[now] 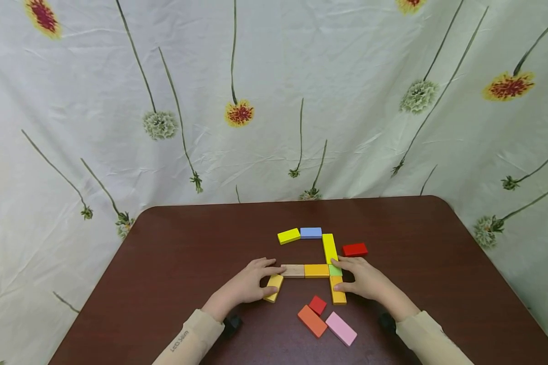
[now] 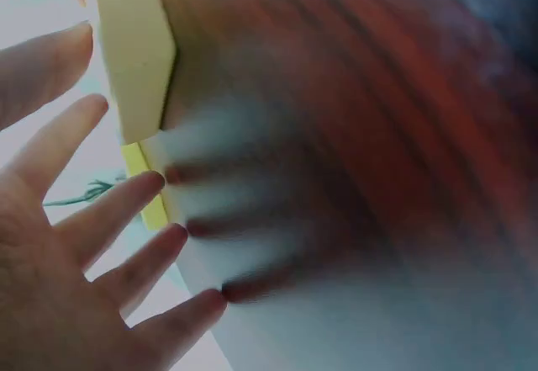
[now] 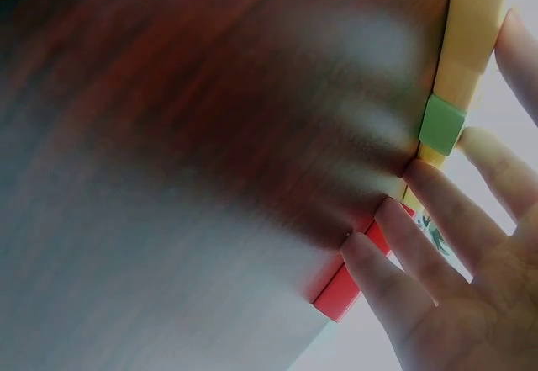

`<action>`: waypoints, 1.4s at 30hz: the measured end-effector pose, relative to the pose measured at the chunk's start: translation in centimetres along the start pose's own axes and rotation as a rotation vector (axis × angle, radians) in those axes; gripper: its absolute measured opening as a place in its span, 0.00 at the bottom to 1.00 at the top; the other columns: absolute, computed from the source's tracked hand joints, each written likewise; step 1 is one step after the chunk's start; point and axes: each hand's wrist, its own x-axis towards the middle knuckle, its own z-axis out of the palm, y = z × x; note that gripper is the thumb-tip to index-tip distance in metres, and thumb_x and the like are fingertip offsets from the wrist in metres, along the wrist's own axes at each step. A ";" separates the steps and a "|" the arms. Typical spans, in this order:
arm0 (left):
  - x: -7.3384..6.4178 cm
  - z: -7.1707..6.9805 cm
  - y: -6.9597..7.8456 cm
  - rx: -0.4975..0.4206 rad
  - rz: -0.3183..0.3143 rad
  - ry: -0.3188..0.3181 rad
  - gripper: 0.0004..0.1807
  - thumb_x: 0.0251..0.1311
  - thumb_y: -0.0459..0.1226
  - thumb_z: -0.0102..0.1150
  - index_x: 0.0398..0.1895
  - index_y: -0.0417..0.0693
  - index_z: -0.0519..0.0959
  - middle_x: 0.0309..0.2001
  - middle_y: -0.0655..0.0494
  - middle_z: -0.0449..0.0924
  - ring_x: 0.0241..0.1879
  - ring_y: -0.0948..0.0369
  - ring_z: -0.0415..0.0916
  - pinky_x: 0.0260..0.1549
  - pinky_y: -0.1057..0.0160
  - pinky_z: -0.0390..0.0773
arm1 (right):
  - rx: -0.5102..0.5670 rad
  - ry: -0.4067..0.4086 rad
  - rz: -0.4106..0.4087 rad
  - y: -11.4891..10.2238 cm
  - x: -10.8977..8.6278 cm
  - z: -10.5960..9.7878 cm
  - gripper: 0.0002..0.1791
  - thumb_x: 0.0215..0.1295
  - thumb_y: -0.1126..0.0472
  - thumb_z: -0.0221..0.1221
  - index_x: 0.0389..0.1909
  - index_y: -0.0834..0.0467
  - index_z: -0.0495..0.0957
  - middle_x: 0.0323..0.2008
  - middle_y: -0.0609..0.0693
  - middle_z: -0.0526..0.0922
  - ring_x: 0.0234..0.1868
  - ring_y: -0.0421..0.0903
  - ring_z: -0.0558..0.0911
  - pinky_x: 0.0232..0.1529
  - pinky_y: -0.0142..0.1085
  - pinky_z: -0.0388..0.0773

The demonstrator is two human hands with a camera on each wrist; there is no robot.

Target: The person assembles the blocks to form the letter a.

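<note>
While the left hand (image 1: 244, 284) and right hand (image 1: 366, 279), with fingers extended, not grasping, touch the pale yellow block (image 1: 276, 283) and lower orange block (image 1: 339, 297) near the block row's (image 1: 316, 271) ends, uneven pressure might skew it.

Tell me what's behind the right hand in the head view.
Just beyond the right hand lies a red block on the table, with a flowered cloth farther back. Whatever lies directly beneath the hand is covered.

A pale-yellow block (image 1: 276, 285) lies slanted; an orange block (image 1: 339, 297) adjoins a green block (image 1: 335, 270).
</note>
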 end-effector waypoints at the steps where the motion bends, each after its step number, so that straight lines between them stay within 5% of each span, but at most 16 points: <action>1: 0.0 0.0 0.0 0.009 0.003 -0.014 0.27 0.62 0.43 0.63 0.67 0.55 0.74 0.71 0.42 0.66 0.72 0.40 0.56 0.66 0.35 0.61 | -0.001 0.000 0.000 0.0 0.0 0.0 0.39 0.55 0.46 0.70 0.67 0.54 0.72 0.68 0.62 0.71 0.67 0.63 0.68 0.62 0.61 0.70; 11: -0.2 0.1 -0.4 0.026 0.010 -0.060 0.29 0.65 0.47 0.60 0.70 0.60 0.70 0.74 0.44 0.60 0.76 0.40 0.49 0.67 0.28 0.47 | -0.007 0.011 -0.004 -0.3 -0.2 -0.1 0.39 0.55 0.46 0.70 0.67 0.54 0.72 0.68 0.62 0.71 0.67 0.63 0.68 0.61 0.61 0.71; 29: -0.1 -0.1 -0.3 0.048 -0.007 -0.097 0.30 0.67 0.50 0.58 0.72 0.63 0.67 0.76 0.47 0.58 0.77 0.43 0.47 0.68 0.29 0.46 | 0.036 0.022 -0.019 -0.3 -0.3 -0.2 0.39 0.57 0.47 0.69 0.67 0.59 0.71 0.66 0.64 0.71 0.66 0.65 0.68 0.62 0.61 0.70; 36: -0.1 0.0 -0.4 0.046 -0.008 -0.104 0.31 0.67 0.50 0.57 0.72 0.63 0.66 0.76 0.47 0.57 0.77 0.43 0.47 0.68 0.29 0.46 | -0.011 0.111 0.004 -1.5 -1.1 -0.2 0.35 0.59 0.48 0.68 0.65 0.58 0.74 0.66 0.62 0.72 0.66 0.64 0.69 0.60 0.60 0.72; 42: -0.1 0.0 -0.5 0.039 -0.012 -0.106 0.31 0.67 0.49 0.57 0.73 0.63 0.66 0.76 0.48 0.57 0.77 0.43 0.46 0.68 0.29 0.45 | -0.061 0.203 0.016 -4.1 -2.5 0.0 0.25 0.56 0.49 0.70 0.53 0.54 0.82 0.55 0.55 0.81 0.57 0.56 0.77 0.53 0.55 0.79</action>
